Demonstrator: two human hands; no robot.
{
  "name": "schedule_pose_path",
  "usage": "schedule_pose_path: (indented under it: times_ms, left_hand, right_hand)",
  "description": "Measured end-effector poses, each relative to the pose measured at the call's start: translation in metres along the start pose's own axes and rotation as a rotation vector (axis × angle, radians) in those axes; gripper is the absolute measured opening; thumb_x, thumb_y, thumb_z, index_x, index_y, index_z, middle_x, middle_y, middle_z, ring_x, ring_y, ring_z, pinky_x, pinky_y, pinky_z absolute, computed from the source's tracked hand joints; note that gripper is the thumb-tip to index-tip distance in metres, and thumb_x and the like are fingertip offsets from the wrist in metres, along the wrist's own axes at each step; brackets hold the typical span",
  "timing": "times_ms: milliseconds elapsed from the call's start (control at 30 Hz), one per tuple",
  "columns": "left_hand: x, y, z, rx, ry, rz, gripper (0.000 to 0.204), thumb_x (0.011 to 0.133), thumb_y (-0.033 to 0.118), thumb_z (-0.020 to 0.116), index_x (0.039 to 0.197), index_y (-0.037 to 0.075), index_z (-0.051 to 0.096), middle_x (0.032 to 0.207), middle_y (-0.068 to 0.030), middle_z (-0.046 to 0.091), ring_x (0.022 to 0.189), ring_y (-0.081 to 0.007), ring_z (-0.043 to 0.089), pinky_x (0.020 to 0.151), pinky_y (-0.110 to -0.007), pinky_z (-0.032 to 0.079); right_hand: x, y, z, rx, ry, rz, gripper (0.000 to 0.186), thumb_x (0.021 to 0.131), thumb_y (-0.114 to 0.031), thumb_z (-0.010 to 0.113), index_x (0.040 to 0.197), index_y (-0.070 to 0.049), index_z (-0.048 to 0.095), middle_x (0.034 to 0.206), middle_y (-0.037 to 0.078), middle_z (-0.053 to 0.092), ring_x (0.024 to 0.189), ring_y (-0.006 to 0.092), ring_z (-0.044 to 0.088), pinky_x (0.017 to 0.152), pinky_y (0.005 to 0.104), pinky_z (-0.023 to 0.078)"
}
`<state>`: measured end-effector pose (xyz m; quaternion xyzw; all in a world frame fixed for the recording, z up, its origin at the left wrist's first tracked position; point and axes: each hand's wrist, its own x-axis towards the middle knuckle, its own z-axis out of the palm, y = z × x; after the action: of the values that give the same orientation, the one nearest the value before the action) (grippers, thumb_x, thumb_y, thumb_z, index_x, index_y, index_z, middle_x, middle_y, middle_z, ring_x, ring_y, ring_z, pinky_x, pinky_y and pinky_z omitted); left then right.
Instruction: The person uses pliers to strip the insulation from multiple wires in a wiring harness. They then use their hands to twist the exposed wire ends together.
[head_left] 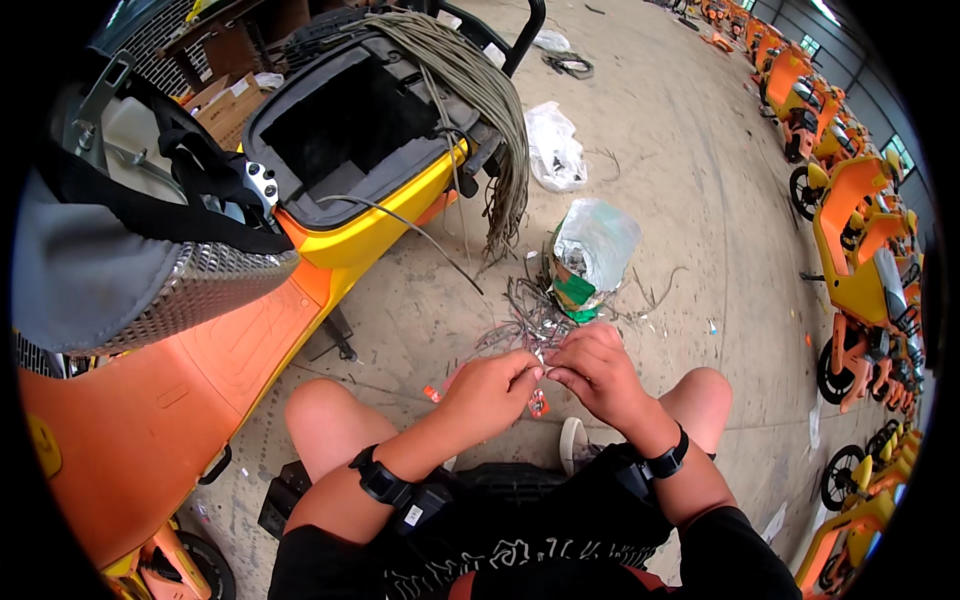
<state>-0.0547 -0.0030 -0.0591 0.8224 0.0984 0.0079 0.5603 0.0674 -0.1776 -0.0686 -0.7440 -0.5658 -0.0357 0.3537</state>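
My left hand [488,393] and my right hand [603,373] meet in front of my knees, fingers pinched together tip to tip. Something small and pale sits between the fingertips, too small to make out. Just beyond them, a tangle of cut wire scraps [522,318] lies on the concrete floor. Orange-red pieces [540,404] show below and beside my left hand; their kind is unclear. Behind the scraps stands an open bag [600,240], silvery inside with green on its side.
An orange and yellow scooter [250,345] stands at my left, its storage compartment [345,110] uncovered. A thick bundle of grey cables [475,90] drapes over its rear. A white plastic bag [555,148] lies farther off. Rows of orange scooters [850,220] line the right side.
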Motion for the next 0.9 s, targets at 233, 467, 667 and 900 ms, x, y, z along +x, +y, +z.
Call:
schedule_pose_path:
  times_ms: [233, 467, 667, 900]
  left_hand:
    - [-0.001, 0.002, -0.005, -0.047, -0.087, -0.115, 0.022, 0.094, 0.030, 0.062, 0.098, 0.009, 0.068, 0.058, -0.0037, 0.058, 0.050, -0.0133, 0.053, 0.050, -0.033, 0.039]
    - [-0.005, 0.008, -0.005, -0.029, -0.094, -0.115, 0.020, 0.092, 0.026, 0.069, 0.098, 0.007, 0.072, 0.053, 0.0004, 0.044, 0.049, -0.0069, 0.036, 0.047, -0.029, 0.031]
    - [-0.005, 0.004, 0.002, 0.158, 0.064, 0.203, 0.014, 0.088, 0.023, 0.069, 0.091, 0.010, 0.073, 0.061, -0.0085, 0.060, 0.050, -0.0209, 0.055, 0.049, -0.034, 0.042]
    - [-0.007, -0.003, 0.007, 0.365, 0.176, 0.396, 0.012, 0.087, 0.022, 0.069, 0.089, 0.011, 0.073, 0.069, -0.0101, 0.065, 0.059, -0.0306, 0.063, 0.052, -0.037, 0.048]
  right_hand:
    - [-0.003, -0.005, -0.003, 0.157, -0.065, 0.182, 0.007, 0.086, -0.010, 0.072, 0.090, -0.006, 0.068, 0.088, 0.009, 0.066, 0.086, 0.0281, 0.063, 0.078, 0.0371, 0.048]
    - [-0.009, -0.010, -0.004, 0.462, -0.200, 0.585, 0.025, 0.098, -0.019, 0.062, 0.084, 0.001, 0.064, 0.069, 0.006, 0.062, 0.065, 0.0170, 0.060, 0.063, 0.0315, 0.050]
    - [-0.007, -0.010, -0.005, 1.151, -0.190, 1.095, 0.036, 0.100, -0.024, 0.060, 0.072, -0.001, 0.059, 0.058, 0.003, 0.050, 0.059, 0.0183, 0.057, 0.058, 0.0299, 0.046]
    - [-0.006, 0.000, -0.014, 1.260, -0.139, 1.332, 0.037, 0.099, -0.026, 0.061, 0.069, -0.004, 0.057, 0.055, 0.002, 0.049, 0.055, 0.0178, 0.053, 0.057, 0.0307, 0.044]
